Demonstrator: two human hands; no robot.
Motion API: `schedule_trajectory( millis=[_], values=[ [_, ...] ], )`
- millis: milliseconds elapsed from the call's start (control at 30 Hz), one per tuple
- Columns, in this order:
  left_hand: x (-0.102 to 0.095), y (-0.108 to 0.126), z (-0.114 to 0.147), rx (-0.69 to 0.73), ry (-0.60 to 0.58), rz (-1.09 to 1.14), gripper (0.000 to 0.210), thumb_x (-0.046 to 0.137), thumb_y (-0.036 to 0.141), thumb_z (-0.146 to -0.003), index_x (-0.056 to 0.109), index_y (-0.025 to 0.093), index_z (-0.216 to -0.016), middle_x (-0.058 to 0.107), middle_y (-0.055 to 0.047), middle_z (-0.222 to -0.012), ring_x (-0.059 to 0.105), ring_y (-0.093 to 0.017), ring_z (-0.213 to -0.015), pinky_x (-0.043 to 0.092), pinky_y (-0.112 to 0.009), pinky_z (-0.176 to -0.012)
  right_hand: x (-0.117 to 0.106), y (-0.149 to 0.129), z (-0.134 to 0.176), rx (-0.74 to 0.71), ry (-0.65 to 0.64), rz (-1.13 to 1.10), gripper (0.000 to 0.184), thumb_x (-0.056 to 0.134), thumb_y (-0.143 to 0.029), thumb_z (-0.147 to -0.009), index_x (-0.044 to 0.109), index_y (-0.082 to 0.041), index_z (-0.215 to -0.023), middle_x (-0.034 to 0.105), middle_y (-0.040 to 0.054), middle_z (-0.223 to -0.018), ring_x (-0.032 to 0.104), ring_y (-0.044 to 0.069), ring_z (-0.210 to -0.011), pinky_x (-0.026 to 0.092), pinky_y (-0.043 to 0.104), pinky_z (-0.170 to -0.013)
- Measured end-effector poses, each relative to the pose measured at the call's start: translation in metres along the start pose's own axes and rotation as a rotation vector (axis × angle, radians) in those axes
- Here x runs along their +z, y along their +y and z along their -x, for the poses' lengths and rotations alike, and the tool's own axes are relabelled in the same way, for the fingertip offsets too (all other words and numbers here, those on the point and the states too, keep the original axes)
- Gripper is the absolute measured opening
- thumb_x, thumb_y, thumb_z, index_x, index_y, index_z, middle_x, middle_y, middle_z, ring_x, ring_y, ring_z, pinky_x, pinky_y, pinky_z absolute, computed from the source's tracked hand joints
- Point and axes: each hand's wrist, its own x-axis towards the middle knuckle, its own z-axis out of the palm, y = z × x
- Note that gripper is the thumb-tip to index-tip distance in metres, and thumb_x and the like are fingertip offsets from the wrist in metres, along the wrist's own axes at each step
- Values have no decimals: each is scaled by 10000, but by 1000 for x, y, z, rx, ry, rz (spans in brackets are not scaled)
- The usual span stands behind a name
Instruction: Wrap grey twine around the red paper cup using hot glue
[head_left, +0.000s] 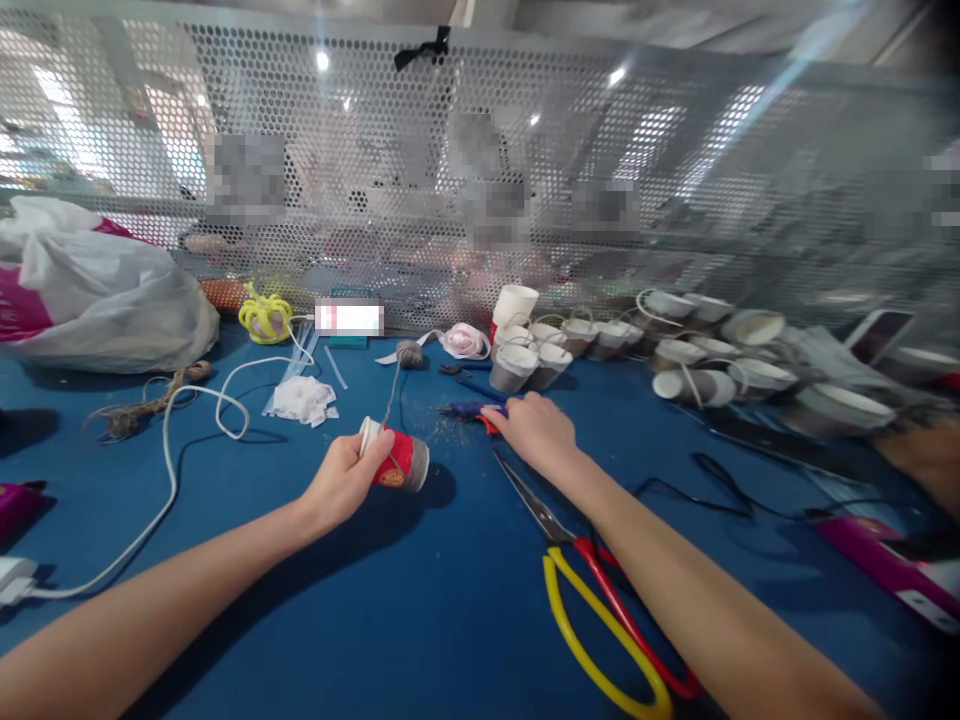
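Observation:
My left hand [349, 475] grips a red paper cup [397, 460], tilted on its side above the table. Grey yarn is wound round the cup's narrow end, and a strand runs from the cup back to a small grey yarn ball [409, 353]. My right hand [536, 430] is closed over a blue glue gun [465, 411] with an orange trigger, its nozzle pointing left; the palm side is hidden. Beneath my right forearm lie large scissors [551, 530] with one yellow and one red handle, blades apart. Dark-handled pliers [459, 370] rest behind the glue gun.
Several wrapped cups with handles [514, 367] stand at the back and right. White scraps [303, 400], a white cable [174, 470], twine [150, 400] and a plastic bag [112, 290] occupy the left. A magenta power strip [862, 545] and another person's hand [926, 460] are at right. A perforated screen [420, 180] borders the back.

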Motion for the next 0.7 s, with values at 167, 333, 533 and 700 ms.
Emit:
schedule_trajectory(
  millis=[167, 333, 533, 700],
  values=[
    [3, 2, 11, 68, -104, -137, 459, 391, 496, -815, 542, 108, -622, 485, 9, -527, 405, -86, -489, 325, -204, -489, 10, -39, 25, -210, -337, -170, 497, 326, -502, -852, 681, -157, -827, 666, 91, -919, 589, 198, -883, 423, 302, -775],
    [5, 3, 18, 105, -262, -232, 462, 371, 462, -836, 543, 110, -590, 554, -26, -556, 473, -105, -519, 361, -211, -519, 33, -63, 46, -307, -499, -504, 365, 497, -492, -770, 664, -169, -803, 665, 35, -781, 579, 152, -737, 437, 264, -659],
    [6, 9, 14, -19, -174, -85, 443, 446, 531, -770, 503, 126, -600, 424, 38, -505, 332, -63, -470, 276, -189, -459, 27, -61, 48, -290, -228, -827, 198, 629, -358, -680, 599, -163, -659, 586, -9, -646, 475, 89, -573, 381, 245, -586],
    [7, 18, 12, -157, -150, 91, 429, 537, 544, -697, 522, 117, -656, 470, 40, -538, 347, -51, -474, 273, -179, -466, 14, -52, 44, -326, -94, -920, 198, 603, -341, -703, 562, -163, -627, 564, -15, -621, 445, 78, -547, 350, 234, -535]
  ],
)
